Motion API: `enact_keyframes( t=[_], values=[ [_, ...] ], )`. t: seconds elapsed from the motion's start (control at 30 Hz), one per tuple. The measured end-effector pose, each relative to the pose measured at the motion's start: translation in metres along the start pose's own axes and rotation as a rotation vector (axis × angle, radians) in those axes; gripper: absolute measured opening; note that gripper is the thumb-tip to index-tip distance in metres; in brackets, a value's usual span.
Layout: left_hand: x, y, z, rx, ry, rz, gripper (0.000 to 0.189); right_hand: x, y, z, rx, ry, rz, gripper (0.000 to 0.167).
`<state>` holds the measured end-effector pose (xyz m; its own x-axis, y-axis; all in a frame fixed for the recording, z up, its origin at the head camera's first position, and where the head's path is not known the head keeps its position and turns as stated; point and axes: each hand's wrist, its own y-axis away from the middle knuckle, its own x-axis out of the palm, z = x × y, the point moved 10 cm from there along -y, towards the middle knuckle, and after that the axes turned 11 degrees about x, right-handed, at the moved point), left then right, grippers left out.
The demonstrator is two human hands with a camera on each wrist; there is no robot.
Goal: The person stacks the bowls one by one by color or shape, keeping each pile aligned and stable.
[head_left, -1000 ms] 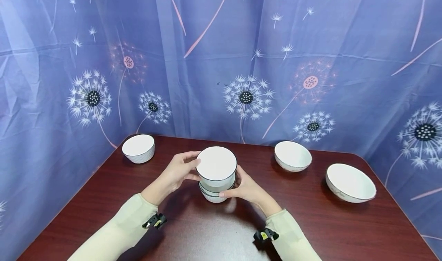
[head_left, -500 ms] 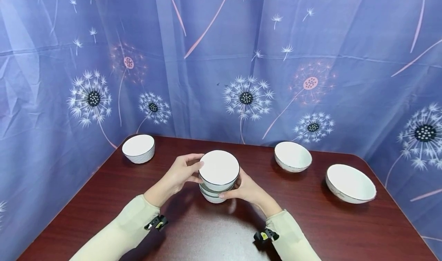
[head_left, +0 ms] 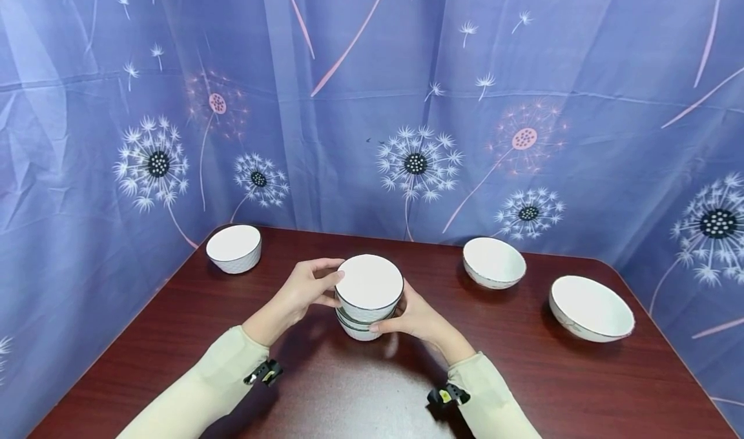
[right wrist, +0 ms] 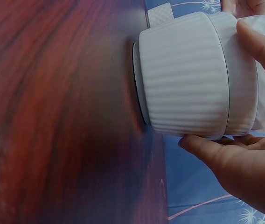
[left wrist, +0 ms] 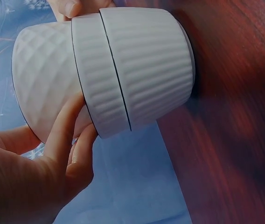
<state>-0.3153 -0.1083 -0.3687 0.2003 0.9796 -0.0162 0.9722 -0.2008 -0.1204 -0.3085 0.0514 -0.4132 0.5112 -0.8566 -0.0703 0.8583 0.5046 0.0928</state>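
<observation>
Near the middle of the table stands a stack of three white bowls with thin dark rims. On top is a bowl with a diamond-textured wall [left wrist: 41, 70], its white inside facing up in the head view. Beneath it, a ribbed middle bowl [left wrist: 100, 79] sits nested in a ribbed bottom bowl [right wrist: 184, 74], which rests on the table. My left hand [head_left: 305, 290] grips the top bowl from the left, thumb at its rim and fingers under its side. From the right, my right hand [head_left: 418, 316] holds the ribbed bowls around their rims, thumb in front.
Another diamond-textured white bowl [head_left: 234, 248] stands at the table's back left. Toward the back right is a patterned white bowl [head_left: 494, 263], with a wider shallow bowl [head_left: 590, 308] near the right edge. A blue dandelion-print curtain [head_left: 360, 103] hangs behind the dark red table [head_left: 325, 387].
My left hand has lowered the top bowl onto the stack, shifting it slightly right. The right hand has stayed in place around the lower bowls.
</observation>
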Motion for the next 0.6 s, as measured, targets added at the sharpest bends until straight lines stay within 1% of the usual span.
enact_keyframes(
  t=[0.17, 0.23, 0.33, 0.6],
  values=[
    [-0.005, -0.001, 0.002, -0.011, -0.011, -0.024, 0.038, -0.002, 0.0, -0.003, 0.032, 0.007, -0.02, 0.097],
    [-0.008, -0.001, 0.003, -0.016, -0.001, -0.042, 0.037, -0.003, 0.0, -0.005, 0.057, -0.006, -0.036, 0.098],
    [-0.011, -0.003, 0.003, -0.013, 0.01, -0.051, 0.035, -0.006, -0.001, -0.007, 0.077, -0.022, -0.061, 0.1],
    [-0.014, -0.002, 0.005, -0.012, -0.009, -0.045, 0.036, -0.004, 0.0, -0.006, 0.079, -0.013, -0.057, 0.102]
  ],
)
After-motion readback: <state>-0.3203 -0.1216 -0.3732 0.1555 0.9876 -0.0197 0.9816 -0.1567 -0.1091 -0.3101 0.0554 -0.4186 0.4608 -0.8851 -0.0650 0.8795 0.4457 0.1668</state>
